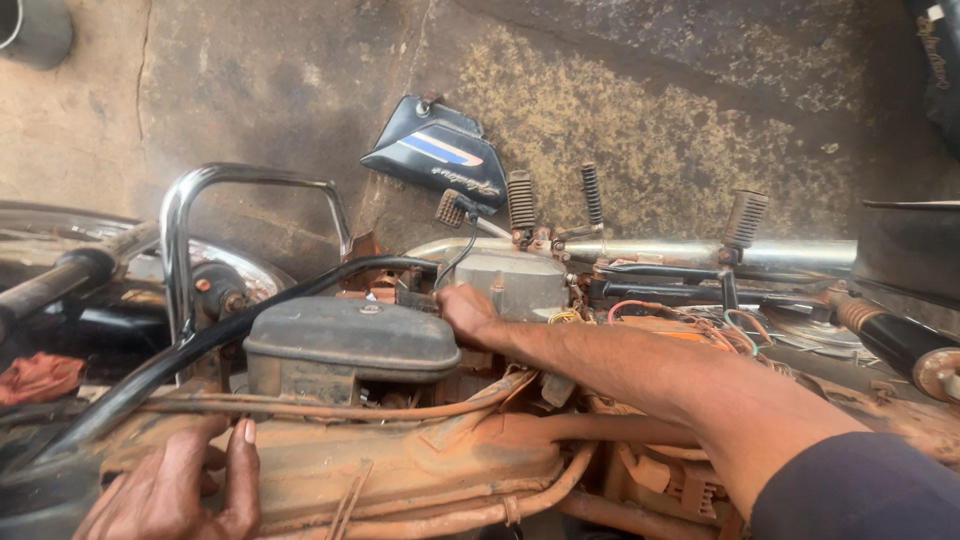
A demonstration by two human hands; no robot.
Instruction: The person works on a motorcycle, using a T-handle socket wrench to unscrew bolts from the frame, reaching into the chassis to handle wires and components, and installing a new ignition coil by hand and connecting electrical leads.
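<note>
— Nearest us, what's under our left hand (175, 490)?
— It lies open and flat on the dusty frame (400, 465), whose long axis runs left to right.
— Our right hand (465, 312)?
— Beyond the frame, beside the battery box (350, 340); grip hidden, we cannot tell.

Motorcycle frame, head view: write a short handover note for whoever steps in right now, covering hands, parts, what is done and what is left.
Left hand: resting open on the dusty orange frame, holding nothing.
Right hand: reached in behind the grey box, beside the metal block; fingers hidden, so grip cannot be told.
Side cover: already off, leaning on the wall.
Loose wires: exposed at right.
Left: whatever the right hand is working on; cover not refitted.
</note>
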